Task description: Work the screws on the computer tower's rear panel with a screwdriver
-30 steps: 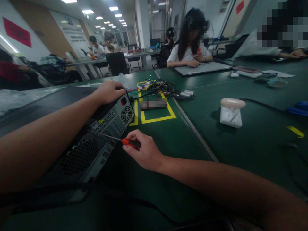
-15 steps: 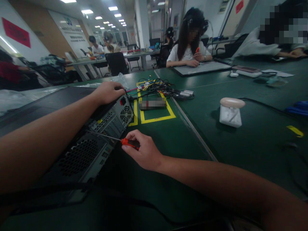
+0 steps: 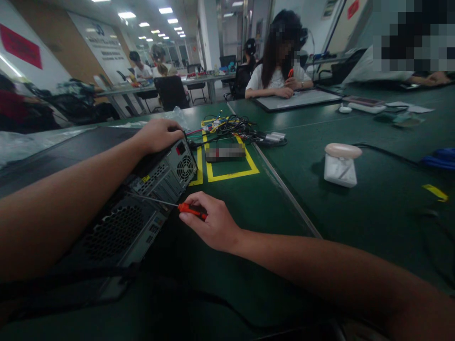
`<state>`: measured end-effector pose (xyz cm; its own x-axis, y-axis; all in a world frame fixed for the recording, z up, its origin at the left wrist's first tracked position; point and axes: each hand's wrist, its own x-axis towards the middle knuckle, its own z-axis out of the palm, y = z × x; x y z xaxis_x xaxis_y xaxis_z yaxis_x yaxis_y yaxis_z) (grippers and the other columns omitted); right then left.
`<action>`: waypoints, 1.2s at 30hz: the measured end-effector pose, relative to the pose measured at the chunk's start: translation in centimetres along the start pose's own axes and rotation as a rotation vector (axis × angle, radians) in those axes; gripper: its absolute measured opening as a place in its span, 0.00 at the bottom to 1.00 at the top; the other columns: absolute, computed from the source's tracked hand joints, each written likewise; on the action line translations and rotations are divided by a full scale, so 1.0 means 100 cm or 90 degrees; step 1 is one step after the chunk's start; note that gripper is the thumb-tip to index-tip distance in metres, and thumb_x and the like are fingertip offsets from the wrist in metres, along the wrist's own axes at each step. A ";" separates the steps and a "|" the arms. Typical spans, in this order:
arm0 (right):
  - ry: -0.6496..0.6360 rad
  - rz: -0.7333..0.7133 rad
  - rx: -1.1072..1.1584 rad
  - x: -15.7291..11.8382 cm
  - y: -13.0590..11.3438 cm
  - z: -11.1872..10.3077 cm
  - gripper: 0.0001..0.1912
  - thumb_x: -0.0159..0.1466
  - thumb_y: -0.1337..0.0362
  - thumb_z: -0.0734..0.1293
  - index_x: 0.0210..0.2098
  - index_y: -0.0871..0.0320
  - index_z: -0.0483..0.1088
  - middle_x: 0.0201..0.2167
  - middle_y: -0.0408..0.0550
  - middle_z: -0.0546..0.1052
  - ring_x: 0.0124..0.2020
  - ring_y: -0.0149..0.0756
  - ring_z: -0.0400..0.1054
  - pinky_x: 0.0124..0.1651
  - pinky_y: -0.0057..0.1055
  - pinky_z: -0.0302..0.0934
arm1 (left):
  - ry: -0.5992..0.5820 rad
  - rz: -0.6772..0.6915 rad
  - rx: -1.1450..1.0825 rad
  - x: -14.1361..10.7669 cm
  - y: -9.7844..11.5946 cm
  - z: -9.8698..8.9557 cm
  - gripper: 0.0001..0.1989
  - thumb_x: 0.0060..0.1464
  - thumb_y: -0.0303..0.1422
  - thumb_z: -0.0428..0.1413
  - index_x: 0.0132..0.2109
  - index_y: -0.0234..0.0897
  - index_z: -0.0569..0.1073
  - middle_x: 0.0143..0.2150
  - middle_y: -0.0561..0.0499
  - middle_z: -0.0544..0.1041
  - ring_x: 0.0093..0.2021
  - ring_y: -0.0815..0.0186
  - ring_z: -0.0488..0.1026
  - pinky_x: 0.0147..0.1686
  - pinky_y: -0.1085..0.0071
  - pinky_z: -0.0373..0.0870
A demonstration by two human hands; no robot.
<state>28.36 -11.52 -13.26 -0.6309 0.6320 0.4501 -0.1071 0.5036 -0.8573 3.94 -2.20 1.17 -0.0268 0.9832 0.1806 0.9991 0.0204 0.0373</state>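
Gripping with closed fingers of the right hand the red-black screwdriver, pointed left toward the rear of the computer case. Resting the left hand on its far edge; impossible to tell if gripping. Having farther, on the green table, tangled cables.

Cannot make out the tip of the screwdriver against the dark computer case, nor follow that case behind the left forearm or past the view's edge; cannot identify the pixelated object
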 end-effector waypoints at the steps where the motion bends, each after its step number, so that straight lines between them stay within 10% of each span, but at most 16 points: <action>1: 0.006 -0.005 -0.010 0.000 0.000 0.000 0.11 0.73 0.53 0.71 0.47 0.53 0.74 0.43 0.46 0.82 0.44 0.39 0.76 0.53 0.39 0.70 | 0.001 -0.003 0.001 0.000 0.000 0.000 0.28 0.67 0.43 0.49 0.60 0.31 0.83 0.61 0.41 0.84 0.59 0.49 0.77 0.62 0.56 0.71; 36: -0.034 0.018 0.033 0.001 -0.002 -0.001 0.11 0.72 0.54 0.71 0.47 0.54 0.71 0.38 0.43 0.78 0.36 0.36 0.73 0.44 0.36 0.67 | 0.004 -0.003 -0.002 -0.003 0.005 -0.002 0.29 0.68 0.42 0.48 0.61 0.28 0.82 0.62 0.36 0.83 0.62 0.49 0.77 0.63 0.57 0.70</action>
<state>28.43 -11.49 -13.01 -0.6746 0.6121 0.4127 -0.1276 0.4539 -0.8819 4.45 -2.51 1.36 -0.0321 0.9820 0.1862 0.9988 0.0247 0.0420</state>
